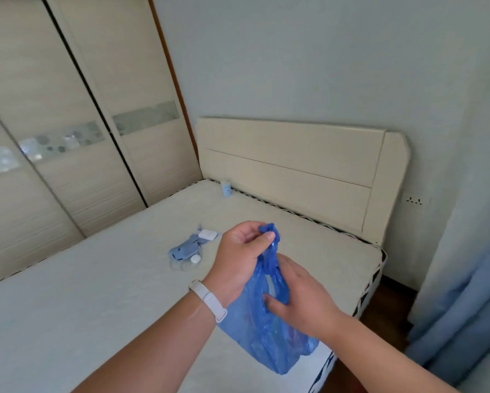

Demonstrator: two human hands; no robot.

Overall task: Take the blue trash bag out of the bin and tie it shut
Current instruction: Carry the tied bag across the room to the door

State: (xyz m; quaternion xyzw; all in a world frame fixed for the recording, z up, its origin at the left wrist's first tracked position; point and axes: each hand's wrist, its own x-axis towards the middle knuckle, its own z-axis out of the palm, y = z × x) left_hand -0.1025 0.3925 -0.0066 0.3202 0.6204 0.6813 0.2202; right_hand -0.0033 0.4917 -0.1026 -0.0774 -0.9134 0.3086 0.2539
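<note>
The blue trash bag (pixel 266 338) hangs in the air above the near right corner of the bed, its body bulging with something inside. My left hand (pixel 239 258), with a white band on the wrist, pinches the bag's gathered handles at the top, and they stick up past my thumb. My right hand (pixel 300 299) is lower, its fingers curled around the twisted neck of the bag just below the left hand. The bin is not in view.
A bare mattress (pixel 96 293) fills the middle, with a cream headboard (pixel 289 165) behind it. A small blue and white bundle (pixel 191 249) lies on the mattress left of my hands. A wardrobe (pixel 68 123) stands at left, a blue curtain (pixel 465 307) at right.
</note>
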